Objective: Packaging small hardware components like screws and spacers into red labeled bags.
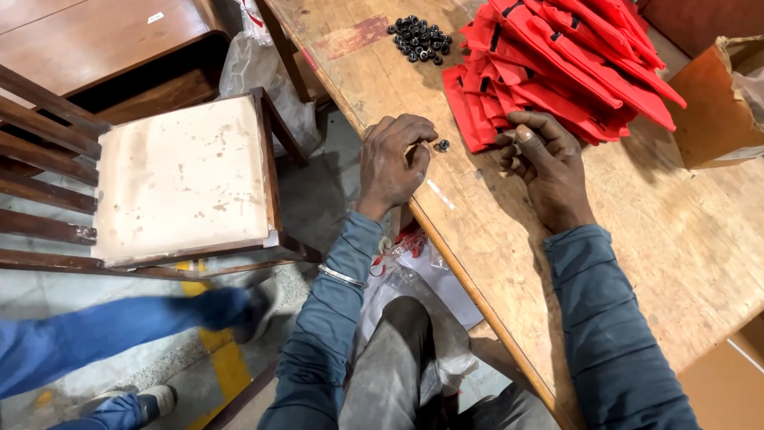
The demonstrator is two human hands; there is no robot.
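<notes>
At the far left stands a wooden chair with a stained cream seat pad, and below it another person's legs in blue trousers cross the floor. Clear plastic bags lie bunched between the chair and the worn wooden table.

The left hand reaches up from a grey-blue sleeve with a thin metal bangle on the forearm. It rests at the table's near edge, knuckles up, fingers curled inward and loosely bunched. Its fingertips sit just beside a small black round metal fitting lying on the tabletop; whether they pinch anything cannot be told, as the palm side is hidden.

Farther back on the table lies a heap of the same small black round fittings, well apart from both hands.

The right hand lies to the right of the single fitting, palm down, wrist straight, arm running along the table. Its fingers are bent and press onto the near edge of a stack of red fabric pieces with black strips, touching rather than clasping it.

At the right edge sits an open brown cardboard box.
</notes>
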